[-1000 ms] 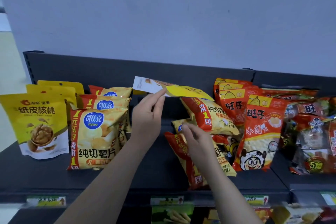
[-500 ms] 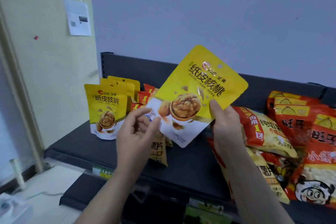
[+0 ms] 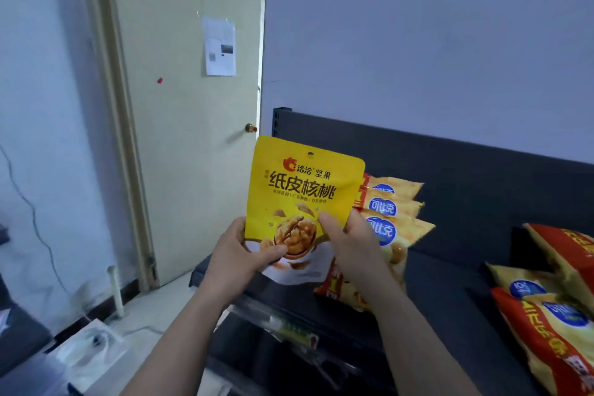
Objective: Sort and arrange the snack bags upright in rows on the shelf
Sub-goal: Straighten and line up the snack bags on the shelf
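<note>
Two bare forearms rise from the bottom of the frame. The left hand (image 3: 239,255) grips the lower left corner of a yellow walnut bag (image 3: 302,190), thumb on the front and fingers behind. The right hand (image 3: 350,244) pinches the bag's lower right edge in the same way. The bag is held upright in the centre of the frame, above the left end of the dark shelf (image 3: 443,292), its printed face toward the camera. At the lower right, loose chip bags (image 3: 546,331) lie slumped on the shelf. Just behind the walnut bag, right of centre, standing chip bags (image 3: 395,212) are lined up one behind another. Farther back, at the upper left, a pale door (image 3: 180,138) carries a sheet of paper (image 3: 219,46).
</note>
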Tool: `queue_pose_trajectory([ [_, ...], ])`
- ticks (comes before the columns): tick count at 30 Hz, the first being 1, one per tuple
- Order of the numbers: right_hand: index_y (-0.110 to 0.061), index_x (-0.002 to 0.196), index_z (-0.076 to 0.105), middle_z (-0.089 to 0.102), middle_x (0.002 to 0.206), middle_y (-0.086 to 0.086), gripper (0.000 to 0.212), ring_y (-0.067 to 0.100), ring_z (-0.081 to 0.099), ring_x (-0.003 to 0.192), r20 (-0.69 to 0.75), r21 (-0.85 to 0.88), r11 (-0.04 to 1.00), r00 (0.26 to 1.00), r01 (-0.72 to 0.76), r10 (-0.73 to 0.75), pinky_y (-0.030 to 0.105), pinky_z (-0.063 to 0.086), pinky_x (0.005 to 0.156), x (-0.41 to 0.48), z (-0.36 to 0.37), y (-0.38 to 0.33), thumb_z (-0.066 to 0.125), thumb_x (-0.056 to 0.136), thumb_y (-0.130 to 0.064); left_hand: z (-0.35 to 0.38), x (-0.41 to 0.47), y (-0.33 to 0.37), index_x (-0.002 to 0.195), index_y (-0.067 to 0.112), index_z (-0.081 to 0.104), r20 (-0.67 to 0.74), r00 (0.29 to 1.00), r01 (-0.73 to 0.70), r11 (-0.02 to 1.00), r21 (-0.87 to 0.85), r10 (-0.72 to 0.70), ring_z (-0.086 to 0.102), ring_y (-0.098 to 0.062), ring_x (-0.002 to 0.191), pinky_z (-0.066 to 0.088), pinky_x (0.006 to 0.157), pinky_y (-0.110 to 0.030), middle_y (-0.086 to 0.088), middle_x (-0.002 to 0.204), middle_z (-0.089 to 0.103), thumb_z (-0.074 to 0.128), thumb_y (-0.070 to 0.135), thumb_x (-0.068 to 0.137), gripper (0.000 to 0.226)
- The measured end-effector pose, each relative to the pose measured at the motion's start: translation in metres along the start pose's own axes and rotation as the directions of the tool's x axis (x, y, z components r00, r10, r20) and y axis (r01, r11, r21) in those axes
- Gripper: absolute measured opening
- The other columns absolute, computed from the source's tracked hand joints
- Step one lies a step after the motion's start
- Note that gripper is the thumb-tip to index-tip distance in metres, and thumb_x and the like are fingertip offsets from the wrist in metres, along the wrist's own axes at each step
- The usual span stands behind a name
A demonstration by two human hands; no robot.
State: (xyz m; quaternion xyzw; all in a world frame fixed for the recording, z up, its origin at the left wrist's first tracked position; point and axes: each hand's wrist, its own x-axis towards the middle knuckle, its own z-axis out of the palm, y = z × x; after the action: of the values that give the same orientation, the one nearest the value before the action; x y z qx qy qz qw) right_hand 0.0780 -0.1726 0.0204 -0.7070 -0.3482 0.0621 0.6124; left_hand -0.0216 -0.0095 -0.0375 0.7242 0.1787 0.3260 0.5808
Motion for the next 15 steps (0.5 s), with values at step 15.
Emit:
queue_pose_trajectory([
  [15, -0.025, 0.126, 0.048, 0.045, 0.101, -0.022, 0.042, 0.004, 0.051, 0.104, -0.162, -0.204, 0.942, 0.958, -0.267, 0.237, 0.007, 0.043, 0.070, 0.010, 0.104, 0.099, 0.068, 0.091, -0.016, -0.035, 0.073, -0.101, 0.122, 0.021, 0.050, 0.163, 0.986, -0.007, 0.981, 0.192, -0.025, 0.058, -0.014, 0.109, 0.050, 0.083, -0.033, 0.006, 0.116, 0.062, 0.085, 0.019, 0.073, 0.060],
])
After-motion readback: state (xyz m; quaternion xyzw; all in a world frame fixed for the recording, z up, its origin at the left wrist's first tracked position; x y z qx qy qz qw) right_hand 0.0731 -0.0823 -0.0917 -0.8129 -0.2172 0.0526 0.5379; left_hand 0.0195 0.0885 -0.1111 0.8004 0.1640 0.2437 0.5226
